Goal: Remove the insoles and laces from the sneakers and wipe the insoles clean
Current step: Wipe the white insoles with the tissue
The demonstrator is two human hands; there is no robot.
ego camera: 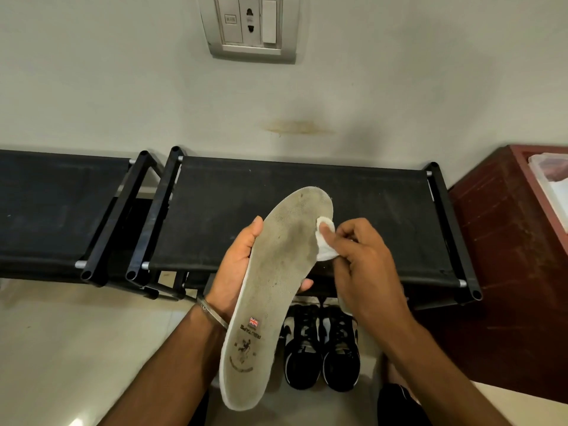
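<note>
- Hidden or cut off: the sneakers [321, 348] on the floor are partly covered by the right forearm and the insole; whether their laces are in place is hard to make out. A pale strip behind the right wrist cannot be identified.
- Left hand [238, 269]: palm up beneath the insole [270, 290], thumb curled over one edge and fingertips wrapped round the other, gripping it mid-length; a metal bangle [212, 312] circles the wrist.
- Right hand [365, 265]: fingers curled, pinching a small white wipe [324, 241] against the insole's right edge near the toe.
- Insole: held tilted above the black shoe rack [307, 186], toe away; grey, soiled, with a printed flag logo at the heel.
</note>
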